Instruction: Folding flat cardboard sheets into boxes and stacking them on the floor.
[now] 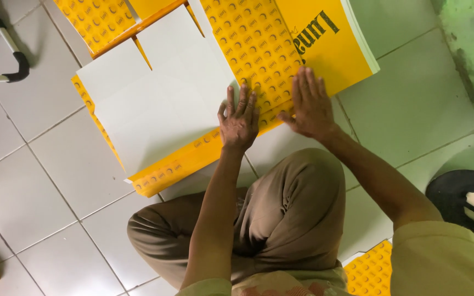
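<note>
A flat yellow and white cardboard box blank (pixel 165 104) lies unfolded on the tiled floor in front of my bent knees. My left hand (pixel 238 120) presses flat on its near edge, fingers spread. My right hand (pixel 311 104) lies flat, fingers together, on the patterned yellow flap (pixel 259 49) just to the right. Neither hand grips anything. A stack of similar yellow sheets (pixel 330 38) sits under and beyond my right hand.
More yellow patterned blanks lie at the top left (pixel 97 19) and by my right side (pixel 371 271). A black and white sandal (pixel 467 200) rests at the right. A metal frame leg (pixel 12 60) stands at the far left, a green wall (pixel 473 33) at the right.
</note>
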